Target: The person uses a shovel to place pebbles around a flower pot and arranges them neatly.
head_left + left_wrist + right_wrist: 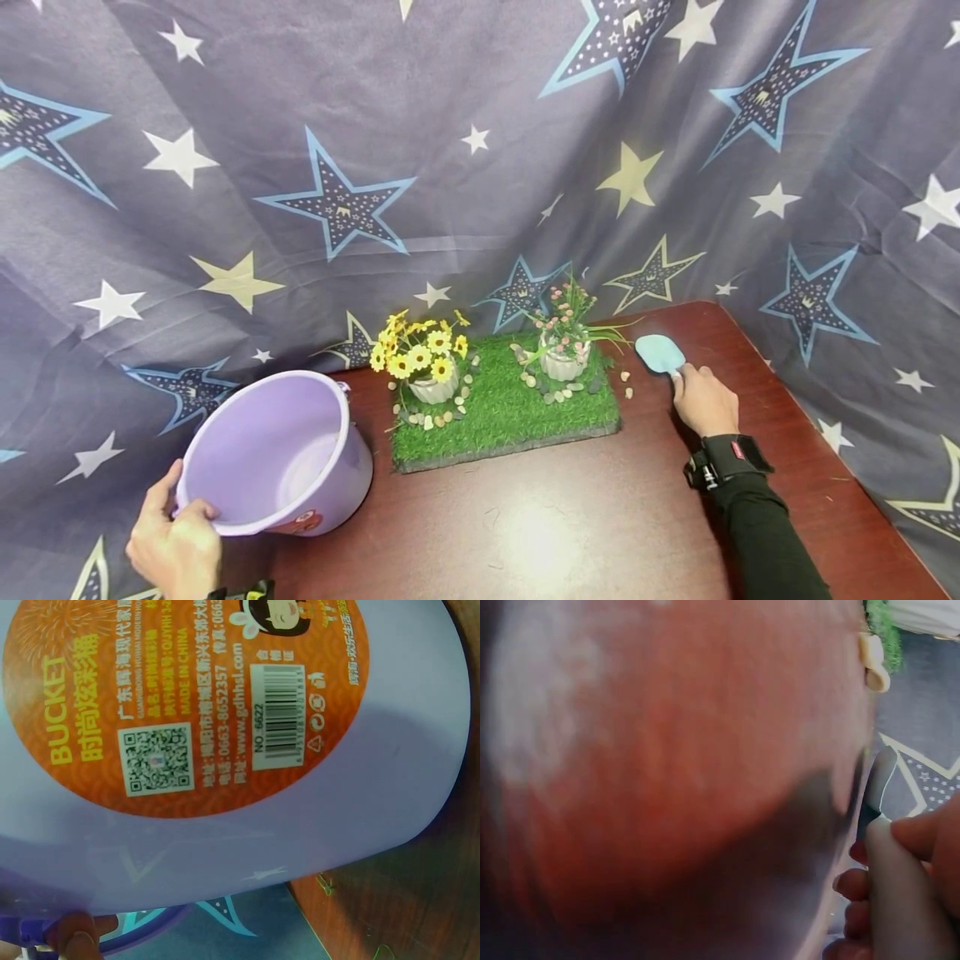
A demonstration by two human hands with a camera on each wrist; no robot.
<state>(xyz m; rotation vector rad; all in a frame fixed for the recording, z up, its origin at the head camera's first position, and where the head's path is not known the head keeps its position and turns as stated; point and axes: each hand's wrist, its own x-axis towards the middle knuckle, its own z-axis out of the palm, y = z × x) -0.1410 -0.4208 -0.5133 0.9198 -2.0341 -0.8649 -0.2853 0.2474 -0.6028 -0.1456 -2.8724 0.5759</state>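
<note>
L hand (174, 546) grips the near rim of the purple bucket (277, 454), fingers curled over the edge; bucket's tilted, mouth up, left of the grass mat (504, 414). R hand (703, 400) pinches the handle of the light-blue scoop (660, 353), just right of the mat, blade toward the star cloth (375, 167). On the mat: yellow-flower pot (433, 388) and pink-flower pot (562, 363), pebbles (534, 382) round both.
</note>
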